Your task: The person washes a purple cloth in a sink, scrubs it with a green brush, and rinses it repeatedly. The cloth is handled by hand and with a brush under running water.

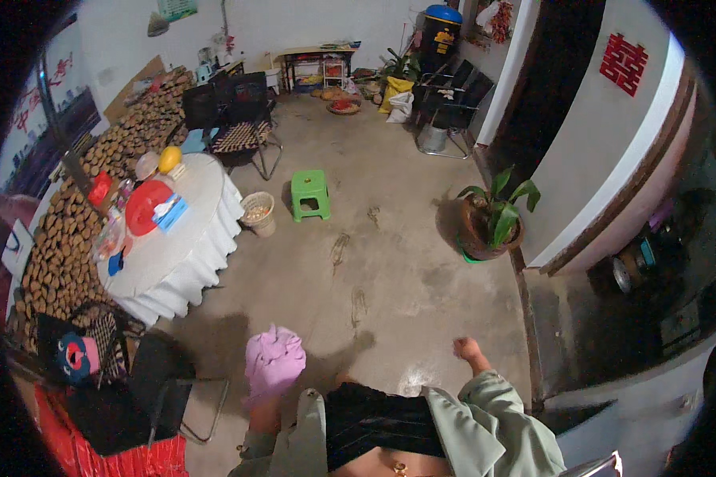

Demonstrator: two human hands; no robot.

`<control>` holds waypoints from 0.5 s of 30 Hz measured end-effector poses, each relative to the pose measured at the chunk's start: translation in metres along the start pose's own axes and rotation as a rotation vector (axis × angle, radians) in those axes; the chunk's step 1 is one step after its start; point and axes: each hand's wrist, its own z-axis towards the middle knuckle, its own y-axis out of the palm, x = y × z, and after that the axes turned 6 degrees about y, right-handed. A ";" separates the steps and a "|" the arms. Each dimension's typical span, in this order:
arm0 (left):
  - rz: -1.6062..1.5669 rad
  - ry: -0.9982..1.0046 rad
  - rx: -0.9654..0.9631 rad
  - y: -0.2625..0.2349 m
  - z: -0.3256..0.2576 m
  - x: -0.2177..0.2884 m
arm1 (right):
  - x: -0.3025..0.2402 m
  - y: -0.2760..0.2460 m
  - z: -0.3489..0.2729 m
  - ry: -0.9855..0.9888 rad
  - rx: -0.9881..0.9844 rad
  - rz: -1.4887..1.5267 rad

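The head view looks down into a room with a bare grey floor (390,262). The left hand (264,413) is low in the picture, and it holds up a pink cloth (274,359). The cloth covers the fingers, so I cannot see how they grip, but the hand is closed on it. The cloth hangs in a soft lump just above the floor, in front of the person's body.

The right hand (468,350) is out to the side with the fingers curled into a loose fist. It holds nothing and touches nothing. A pale green sleeve (493,421) runs from it to the bottom edge, where the picture cuts it off.

To the left stands a round surface (191,254) with a white cover. On it lie a red lid (145,208), a yellow fruit (169,159) and some small things that are too tiny to tell. Behind it is a big pile of logs (64,246).

A green stool (309,194) stands in the middle of the floor, with a small bucket (258,213) just beside it. A potted plant (492,219) sits near the wall on the right. A dark chair (155,381) at the lower left is partly hidden in shadow. The far corner is dark and hard to make out
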 end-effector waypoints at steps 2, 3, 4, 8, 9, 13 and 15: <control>-0.503 -0.050 -0.059 -0.007 0.074 0.021 | 0.073 -0.004 0.006 -0.128 -0.461 -0.793; -0.845 -0.095 -0.076 -0.009 0.113 0.029 | 0.109 0.002 -0.013 0.035 -0.391 -0.369; -1.190 -0.147 -0.094 -0.006 0.149 0.032 | 0.139 0.003 -0.034 0.193 -0.268 0.020; -1.852 -0.197 -0.134 0.014 0.286 0.008 | 0.179 -0.008 -0.070 0.240 0.040 0.639; -1.836 -0.162 -0.144 0.024 0.314 -0.002 | 0.172 -0.014 -0.057 0.647 -0.077 0.320; -1.384 0.043 0.167 0.073 0.413 -0.042 | 0.135 -0.077 0.051 0.695 -0.108 0.179; -1.147 0.122 0.308 0.099 0.448 -0.064 | 0.114 -0.117 0.136 0.614 -0.110 0.069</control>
